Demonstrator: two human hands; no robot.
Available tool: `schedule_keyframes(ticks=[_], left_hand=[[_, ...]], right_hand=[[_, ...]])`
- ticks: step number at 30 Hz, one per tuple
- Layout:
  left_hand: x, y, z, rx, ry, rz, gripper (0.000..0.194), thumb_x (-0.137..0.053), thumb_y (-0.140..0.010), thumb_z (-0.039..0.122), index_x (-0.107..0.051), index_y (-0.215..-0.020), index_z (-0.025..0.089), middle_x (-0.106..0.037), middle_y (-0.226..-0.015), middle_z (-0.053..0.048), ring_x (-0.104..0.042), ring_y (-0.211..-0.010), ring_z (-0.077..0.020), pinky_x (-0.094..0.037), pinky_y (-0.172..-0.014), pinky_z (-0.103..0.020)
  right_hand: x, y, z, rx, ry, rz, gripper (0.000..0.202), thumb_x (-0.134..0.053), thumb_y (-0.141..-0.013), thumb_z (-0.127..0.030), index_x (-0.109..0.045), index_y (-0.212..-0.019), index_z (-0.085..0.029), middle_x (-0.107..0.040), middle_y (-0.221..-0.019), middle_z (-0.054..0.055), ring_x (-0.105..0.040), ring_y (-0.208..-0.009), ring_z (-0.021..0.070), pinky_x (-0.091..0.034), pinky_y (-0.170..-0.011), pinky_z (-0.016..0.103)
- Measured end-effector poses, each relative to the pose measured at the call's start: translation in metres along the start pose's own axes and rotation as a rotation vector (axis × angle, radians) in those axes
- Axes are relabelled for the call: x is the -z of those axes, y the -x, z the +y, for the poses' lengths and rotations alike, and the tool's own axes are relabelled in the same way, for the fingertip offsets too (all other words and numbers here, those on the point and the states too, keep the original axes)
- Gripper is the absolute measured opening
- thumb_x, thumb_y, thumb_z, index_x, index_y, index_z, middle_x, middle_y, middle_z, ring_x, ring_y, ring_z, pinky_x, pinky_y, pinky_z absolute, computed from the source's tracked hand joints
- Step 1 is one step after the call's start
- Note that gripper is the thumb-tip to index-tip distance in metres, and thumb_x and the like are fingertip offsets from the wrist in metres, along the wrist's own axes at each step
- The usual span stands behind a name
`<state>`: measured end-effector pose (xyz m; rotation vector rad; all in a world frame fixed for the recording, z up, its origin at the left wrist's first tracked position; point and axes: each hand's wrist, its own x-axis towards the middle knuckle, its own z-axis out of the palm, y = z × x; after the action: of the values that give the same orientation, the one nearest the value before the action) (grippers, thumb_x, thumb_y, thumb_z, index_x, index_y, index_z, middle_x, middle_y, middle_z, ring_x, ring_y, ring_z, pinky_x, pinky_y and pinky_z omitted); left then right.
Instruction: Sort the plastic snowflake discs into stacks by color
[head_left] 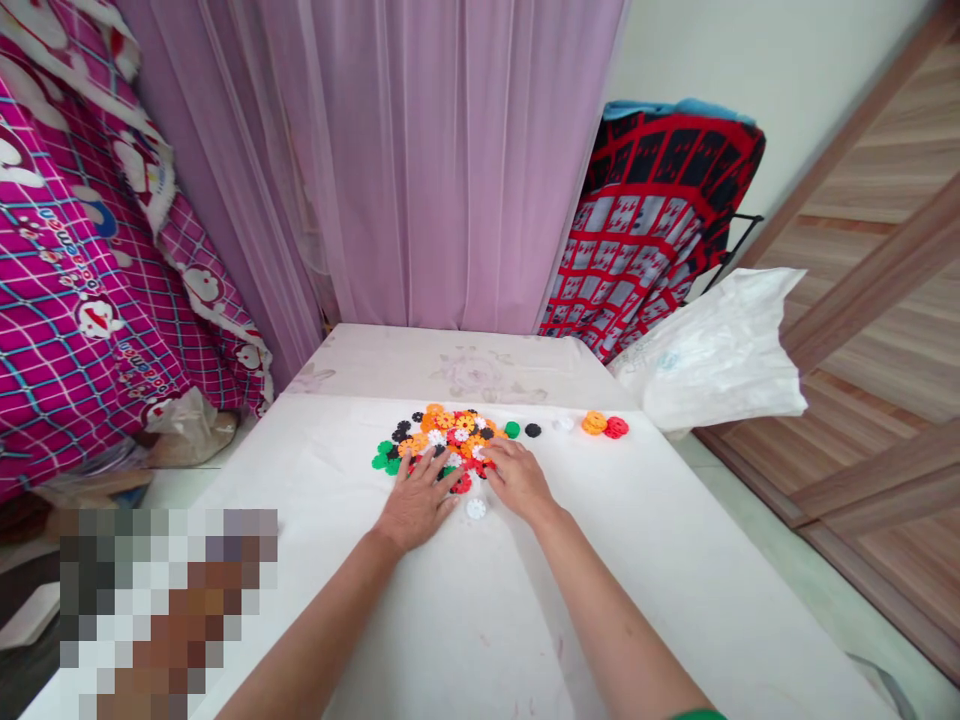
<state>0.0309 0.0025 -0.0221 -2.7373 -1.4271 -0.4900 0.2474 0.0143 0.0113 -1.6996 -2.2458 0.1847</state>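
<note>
A loose heap of small flower-shaped plastic discs (445, 421) in orange, black, white, red and green lies on the white table (465, 610). My left hand (422, 497) rests on the heap's near left side, palm down with fingers spread. On the near right side, my right hand (519, 480) touches the discs, its fingers stretched out. Between the two hands sits a single white disc (476, 508). Green discs (384, 458) gather at the heap's left edge. Some discs are hidden under my fingers.
Right of the heap lie a green disc (512, 429), a black disc (533, 430), a white disc (562, 424), orange discs (594, 423) and red discs (617, 428). A white plastic bag (720, 350) stands at the table's right edge. Purple curtains (450, 170) hang behind.
</note>
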Motion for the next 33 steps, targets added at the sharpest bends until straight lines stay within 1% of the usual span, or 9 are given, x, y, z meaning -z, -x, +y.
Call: schedule_keyframes(ticks=[4,7,11,15,18,22,29,31,33], left_hand=[[0.004,-0.004,-0.003,0.170,-0.050,-0.032,0.048,-0.038,-0.093,0.049,-0.050,-0.136,0.032,-0.050,-0.144,-0.006,-0.041,-0.135,-0.0311,-0.018,-0.113,-0.062],[0.011,-0.003,-0.007,0.286,-0.092,-0.025,0.049,-0.039,-0.092,0.047,-0.056,-0.133,0.024,-0.051,-0.142,-0.011,-0.042,-0.134,-0.0349,-0.020,-0.111,-0.063],[0.020,-0.005,-0.009,0.299,-0.095,-0.002,0.046,-0.038,-0.093,0.044,-0.060,-0.128,0.022,-0.054,-0.140,-0.012,-0.043,-0.133,-0.0336,-0.020,-0.112,-0.062],[0.023,-0.030,-0.016,0.322,-0.084,-0.014,0.049,-0.039,-0.092,0.046,-0.053,-0.135,0.025,-0.044,-0.148,-0.010,-0.036,-0.138,-0.0334,-0.019,-0.112,-0.063],[0.022,-0.057,-0.027,0.339,-0.062,-0.100,0.052,-0.038,-0.092,0.045,-0.046,-0.140,0.027,-0.033,-0.155,-0.009,-0.029,-0.142,-0.0339,-0.018,-0.110,-0.067],[0.020,-0.076,-0.041,0.302,-0.001,-0.224,0.048,-0.038,-0.092,0.040,-0.047,-0.138,0.029,-0.039,-0.152,-0.008,-0.034,-0.140,-0.0310,-0.015,-0.110,-0.068],[0.026,-0.040,-0.051,0.271,-0.026,-0.123,0.039,-0.037,-0.092,0.031,-0.058,-0.124,0.025,-0.056,-0.138,-0.010,-0.046,-0.132,-0.0270,-0.012,-0.112,-0.066],[0.030,-0.024,-0.052,0.286,-0.023,-0.098,0.036,-0.039,-0.091,0.029,-0.061,-0.118,0.024,-0.057,-0.136,-0.011,-0.047,-0.131,-0.0282,-0.014,-0.112,-0.066],[0.032,-0.008,-0.050,0.302,0.002,-0.079,0.034,-0.039,-0.090,0.029,-0.064,-0.113,0.025,-0.057,-0.137,-0.010,-0.046,-0.132,-0.0286,-0.016,-0.111,-0.065]], right_hand=[[-0.006,-0.013,-0.009,-0.027,0.003,-0.069,0.040,-0.055,-0.086,-0.026,-0.060,-0.126,-0.023,-0.055,-0.133,0.010,-0.049,-0.122,0.0245,-0.040,-0.099,0.037],[-0.006,-0.010,-0.008,0.015,-0.040,-0.085,0.031,-0.055,-0.086,-0.025,-0.066,-0.115,-0.027,-0.061,-0.126,0.005,-0.052,-0.117,0.0215,-0.040,-0.097,0.035],[0.002,-0.013,0.004,0.035,-0.079,-0.054,0.021,-0.053,-0.087,-0.025,-0.072,-0.097,-0.025,-0.064,-0.121,0.004,-0.053,-0.116,0.0197,-0.038,-0.099,0.034],[0.009,-0.046,0.001,-0.050,-0.070,-0.025,0.030,-0.050,-0.089,-0.027,-0.066,-0.114,-0.023,-0.060,-0.128,0.006,-0.053,-0.118,0.0190,-0.037,-0.101,0.031],[0.005,-0.076,-0.013,-0.141,0.012,-0.102,0.041,-0.047,-0.089,-0.020,-0.055,-0.129,-0.021,-0.056,-0.132,0.010,-0.052,-0.119,0.0212,-0.039,-0.098,0.033],[-0.007,-0.089,-0.030,-0.101,0.046,-0.186,0.036,-0.048,-0.087,-0.016,-0.061,-0.120,-0.018,-0.061,-0.126,0.012,-0.056,-0.114,0.0231,-0.041,-0.095,0.034],[-0.017,-0.067,-0.034,0.231,-0.126,-0.159,0.038,-0.047,-0.084,-0.009,-0.066,-0.113,-0.026,-0.066,-0.121,0.002,-0.056,-0.114,0.0168,-0.039,-0.101,0.029],[-0.014,-0.061,-0.027,0.255,-0.227,-0.116,0.042,-0.045,-0.083,-0.007,-0.067,-0.113,-0.027,-0.066,-0.122,0.000,-0.057,-0.115,0.0147,-0.039,-0.102,0.027],[-0.008,-0.054,-0.015,0.174,-0.295,-0.041,0.044,-0.042,-0.084,-0.006,-0.068,-0.113,-0.027,-0.066,-0.121,-0.001,-0.058,-0.113,0.0135,-0.041,-0.100,0.026]])
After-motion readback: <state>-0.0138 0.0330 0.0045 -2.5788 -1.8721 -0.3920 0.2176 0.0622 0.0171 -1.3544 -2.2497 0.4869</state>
